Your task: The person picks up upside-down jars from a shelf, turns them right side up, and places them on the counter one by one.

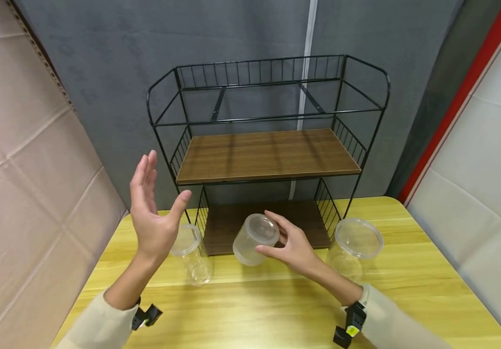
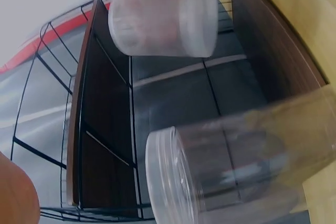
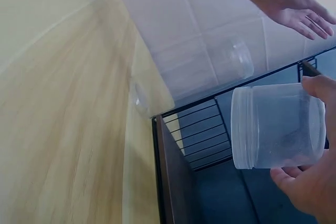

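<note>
My right hand (image 1: 291,245) grips a short frosted plastic jar (image 1: 255,240) from its right side, thumb in front and fingers behind. The jar tilts in the air before the rack's bottom shelf; in the right wrist view its lidded end (image 3: 242,128) points away from the palm. My left hand (image 1: 154,218) is raised with straight fingers and thumb spread apart, holding nothing. Just beside and below it, a taller clear jar (image 1: 195,261) with a lid stands on the table. In the left wrist view this clear jar (image 2: 236,166) appears close, apart from the hand.
Behind the hands stands a black wire rack (image 1: 250,118) with a brown wooden middle shelf (image 1: 268,152) and a darker bottom shelf (image 1: 224,223). Another clear lidded jar (image 1: 355,247) stands on the yellow wooden table (image 1: 250,310), close to my right forearm. A grey curtain (image 1: 115,72) hangs behind.
</note>
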A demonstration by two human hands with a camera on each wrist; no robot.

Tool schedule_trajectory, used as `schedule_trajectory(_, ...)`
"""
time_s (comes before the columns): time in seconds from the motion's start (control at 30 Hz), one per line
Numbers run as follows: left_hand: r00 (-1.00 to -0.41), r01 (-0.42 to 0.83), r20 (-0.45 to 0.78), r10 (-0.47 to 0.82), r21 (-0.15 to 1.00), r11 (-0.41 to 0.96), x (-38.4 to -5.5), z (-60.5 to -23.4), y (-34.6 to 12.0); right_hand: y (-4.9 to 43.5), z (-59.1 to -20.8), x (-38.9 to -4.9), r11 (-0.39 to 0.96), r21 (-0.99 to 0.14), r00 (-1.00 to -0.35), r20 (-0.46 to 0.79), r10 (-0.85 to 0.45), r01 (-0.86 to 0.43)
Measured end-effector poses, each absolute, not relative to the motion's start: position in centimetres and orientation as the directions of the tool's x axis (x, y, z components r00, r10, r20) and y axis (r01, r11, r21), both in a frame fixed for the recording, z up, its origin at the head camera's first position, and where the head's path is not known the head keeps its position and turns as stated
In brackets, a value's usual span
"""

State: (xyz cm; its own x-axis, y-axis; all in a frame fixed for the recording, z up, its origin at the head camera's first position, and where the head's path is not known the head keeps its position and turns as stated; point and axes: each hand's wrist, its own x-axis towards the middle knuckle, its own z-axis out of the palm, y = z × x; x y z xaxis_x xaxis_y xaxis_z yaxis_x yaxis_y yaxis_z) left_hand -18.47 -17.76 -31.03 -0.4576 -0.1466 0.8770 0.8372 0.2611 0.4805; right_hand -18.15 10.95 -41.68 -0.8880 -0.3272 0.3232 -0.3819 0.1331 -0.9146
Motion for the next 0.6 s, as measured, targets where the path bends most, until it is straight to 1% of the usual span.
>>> schedule_trajectory(0.1,-0.390,0.892,0.916,-0.093,0.401,0.208,-17.8,-31.3,-17.0,11.7,-41.0,-17.6,0.082,-0.924,-0.888,0.329,-0.321,-0.373)
schedule_trajectory(0.17,-0.374,0.908,0.927,-0.037,0.374,0.187,-17.3,-31.6,-16.6,12.1,-40.5,-17.2,0.043,-0.923,-0.881,0.351,-0.318,-0.383)
schedule_trajectory(0.2,-0.377,0.910,0.926,0.000,0.370,0.186,-17.1,-31.8,-16.3,12.3,-40.3,-17.1,0.019,-0.922,-0.877,0.362,-0.316,-0.387)
schedule_trajectory(0.27,-0.409,0.900,0.909,0.077,0.388,0.197,-16.6,-32.2,-15.8,12.6,-39.8,-16.8,-0.030,-0.919,-0.870,0.383,-0.309,-0.394)
schedule_trajectory(0.37,-0.480,0.868,0.860,0.173,0.436,0.238,-16.0,-33.0,-15.1,13.1,-39.4,-16.5,-0.091,-0.909,-0.859,0.415,-0.300,-0.407)
schedule_trajectory(0.5,-0.598,0.799,0.760,0.253,0.545,0.252,-15.4,-34.3,-14.3,13.6,-39.0,-16.1,-0.140,-0.899,-0.851,0.438,-0.289,-0.415)
schedule_trajectory(0.6,-0.676,0.737,0.674,0.298,0.624,0.261,-15.0,-35.3,-13.7,13.9,-38.8,-16.0,-0.168,-0.893,-0.848,0.450,-0.279,-0.419)
